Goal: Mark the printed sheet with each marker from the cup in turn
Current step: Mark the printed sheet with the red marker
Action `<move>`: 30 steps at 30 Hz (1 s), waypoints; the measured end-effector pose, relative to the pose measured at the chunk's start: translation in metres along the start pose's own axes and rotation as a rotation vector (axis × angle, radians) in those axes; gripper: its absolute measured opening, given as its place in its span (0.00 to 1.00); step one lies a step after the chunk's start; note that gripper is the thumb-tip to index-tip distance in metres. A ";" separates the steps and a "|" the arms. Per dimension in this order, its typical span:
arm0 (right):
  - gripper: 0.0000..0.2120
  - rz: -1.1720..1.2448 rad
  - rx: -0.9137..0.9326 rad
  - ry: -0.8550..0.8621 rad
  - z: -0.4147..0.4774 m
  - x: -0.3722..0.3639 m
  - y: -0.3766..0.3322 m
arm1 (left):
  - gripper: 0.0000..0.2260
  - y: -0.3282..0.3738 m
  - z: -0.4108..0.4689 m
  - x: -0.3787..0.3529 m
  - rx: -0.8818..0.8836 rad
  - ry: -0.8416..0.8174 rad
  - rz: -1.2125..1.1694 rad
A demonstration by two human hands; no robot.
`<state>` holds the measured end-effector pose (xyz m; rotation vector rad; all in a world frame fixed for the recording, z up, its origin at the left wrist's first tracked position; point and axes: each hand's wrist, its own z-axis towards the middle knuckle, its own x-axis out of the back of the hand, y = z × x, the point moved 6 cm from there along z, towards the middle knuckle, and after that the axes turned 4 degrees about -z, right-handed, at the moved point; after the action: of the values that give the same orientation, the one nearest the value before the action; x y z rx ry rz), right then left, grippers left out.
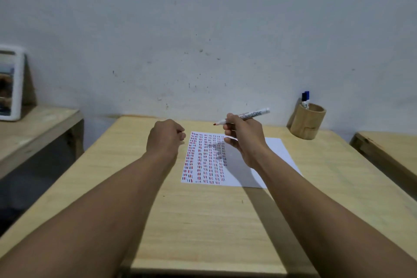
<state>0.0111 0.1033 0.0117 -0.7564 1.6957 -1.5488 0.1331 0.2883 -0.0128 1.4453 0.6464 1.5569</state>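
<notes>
Right hand holds an uncapped red marker above the printed sheet.

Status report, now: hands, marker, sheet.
Right hand grips uncapped red-tipped white marker, tip clear of white printed sheet. Left hand fisted, contents unseen. Wooden cup holds blue-capped marker. Nothing in the way.

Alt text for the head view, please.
A right hand holds an uncapped red marker above a sheet of coloured dashes on a wooden table; the left hand is fisted. A wooden cup holds other markers.
</notes>
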 end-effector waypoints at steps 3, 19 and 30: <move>0.08 -0.023 0.002 0.002 0.003 -0.001 0.005 | 0.09 -0.009 0.005 -0.006 0.008 -0.040 0.059; 0.09 -0.560 0.134 0.076 -0.015 0.027 0.022 | 0.22 -0.031 -0.043 -0.002 -0.063 -0.182 0.617; 0.10 -0.783 0.196 0.160 -0.034 0.031 0.034 | 0.26 -0.045 -0.046 -0.008 -0.056 -0.313 0.751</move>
<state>-0.0331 0.1015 -0.0250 -1.3144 1.3819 -2.3092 0.0998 0.3113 -0.0629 1.9594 -0.1595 1.8044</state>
